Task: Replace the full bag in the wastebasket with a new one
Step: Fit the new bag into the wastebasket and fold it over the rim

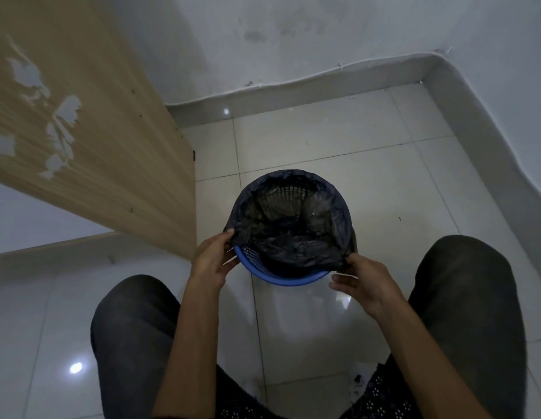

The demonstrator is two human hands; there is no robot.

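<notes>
A round blue mesh wastebasket [289, 279] stands on the tiled floor between my knees. A thin black bag [293, 228] lines it, its edge folded over the far and side rim, while the near rim is still bare blue. My left hand [213, 257] pinches the bag's edge at the near left of the rim. My right hand [364, 285] pinches the bag's edge at the near right. The basket's mesh wall shows through the bag on the far inside.
A wooden furniture panel [91, 125] with peeled veneer stands close on the left. White walls with a grey skirting [293, 95] close the corner behind and to the right. My two knees in dark trousers flank the basket.
</notes>
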